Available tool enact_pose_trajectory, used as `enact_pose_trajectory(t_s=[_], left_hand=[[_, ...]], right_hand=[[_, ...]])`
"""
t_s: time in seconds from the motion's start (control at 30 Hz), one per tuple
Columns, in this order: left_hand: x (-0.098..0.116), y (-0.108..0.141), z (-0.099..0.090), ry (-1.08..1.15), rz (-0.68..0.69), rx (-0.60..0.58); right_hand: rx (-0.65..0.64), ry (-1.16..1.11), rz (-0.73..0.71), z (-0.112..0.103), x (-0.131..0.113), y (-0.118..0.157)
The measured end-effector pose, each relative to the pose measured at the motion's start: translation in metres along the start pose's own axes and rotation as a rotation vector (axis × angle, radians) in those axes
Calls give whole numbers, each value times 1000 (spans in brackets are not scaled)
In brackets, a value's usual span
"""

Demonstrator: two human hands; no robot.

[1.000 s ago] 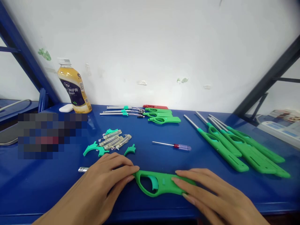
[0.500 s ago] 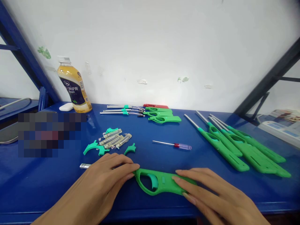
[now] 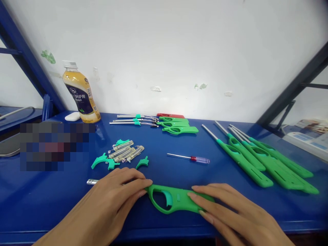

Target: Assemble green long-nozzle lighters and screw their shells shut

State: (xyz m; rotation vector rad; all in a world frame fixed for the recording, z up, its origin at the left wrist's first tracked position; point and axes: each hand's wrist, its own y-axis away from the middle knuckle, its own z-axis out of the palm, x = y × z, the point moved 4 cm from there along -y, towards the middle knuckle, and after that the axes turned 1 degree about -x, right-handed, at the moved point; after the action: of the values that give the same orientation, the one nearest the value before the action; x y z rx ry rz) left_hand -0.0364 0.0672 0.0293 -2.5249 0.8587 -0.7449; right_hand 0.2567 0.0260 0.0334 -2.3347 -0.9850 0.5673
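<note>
A green long-neck lighter lies at the front of the blue table, with a teal trigger in its finger loop. The fingers of my left hand are closed on its neck end, covering most of the metal tube, whose tip shows at the left. My right hand grips the handle end between fingers and thumb. Just behind my left hand are several clear fuel cartridges and loose teal triggers. A screwdriver with a purple handle lies behind the lighter.
Several assembled green lighters lie at the right. Along the wall are metal tubes with wires, green casings and a red casing. A drink bottle and a white object stand at the back left, near a blurred patch.
</note>
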Motion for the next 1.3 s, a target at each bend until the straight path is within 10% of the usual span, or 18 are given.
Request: enact_pose_trajectory(t_s=[0.6, 0.93, 1.3], left_hand=[[7, -1, -6, -6, 23, -126], [-5, 13, -16, -265, 34, -156], [-22, 15, -2, -221, 71, -153]], right_hand=[[-343, 42, 60, 0, -6, -12], [-137, 55, 48, 5, -3, -2], [-247, -37, 118, 17, -8, -27]])
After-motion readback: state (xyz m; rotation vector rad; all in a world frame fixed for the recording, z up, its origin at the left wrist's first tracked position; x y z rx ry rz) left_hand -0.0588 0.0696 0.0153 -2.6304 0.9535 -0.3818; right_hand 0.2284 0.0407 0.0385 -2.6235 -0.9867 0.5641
